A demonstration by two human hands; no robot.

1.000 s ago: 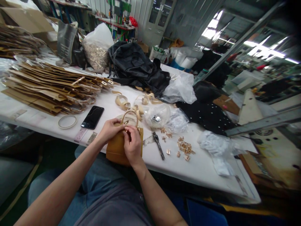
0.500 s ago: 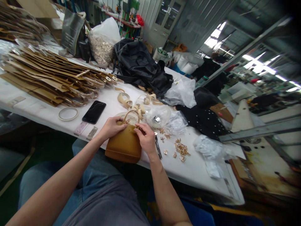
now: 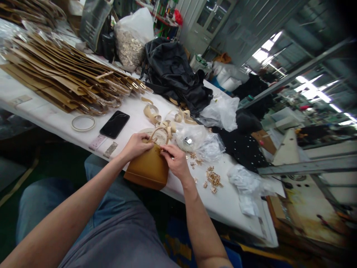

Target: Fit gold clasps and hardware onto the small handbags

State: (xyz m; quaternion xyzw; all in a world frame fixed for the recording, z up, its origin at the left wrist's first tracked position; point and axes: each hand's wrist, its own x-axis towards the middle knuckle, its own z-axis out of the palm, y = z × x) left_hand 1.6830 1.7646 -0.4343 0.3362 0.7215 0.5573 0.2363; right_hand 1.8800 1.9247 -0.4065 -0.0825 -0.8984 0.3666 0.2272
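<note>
A mustard-brown handbag (image 3: 147, 167) with a looped top handle rests tilted at the table's front edge. My left hand (image 3: 138, 146) grips its upper left rim, thumb on the front and fingers behind. Pinched at the bag's upper right front, my right hand (image 3: 173, 158) holds a small gold metal fitting (image 3: 161, 150), mostly hidden by the fingertips. Another gold fitting (image 3: 153, 140) shows at the handle base near my left thumb. Several loose gold fittings (image 3: 213, 178) lie in a heap to the right.
A black phone (image 3: 115, 124) and a tape roll (image 3: 83, 123) lie left of the bag. Flat brown bag pieces (image 3: 61, 74) are stacked beyond. Behind stand curled beige strips (image 3: 152, 113), clear plastic bags (image 3: 192, 137) and a black backpack (image 3: 173, 70). White crumpled plastic (image 3: 247, 186) sits at right.
The camera view has shifted and tilted slightly. My right hand has moved a little against the bag's upper front, fingertips still pinched; my left hand keeps its hold.
</note>
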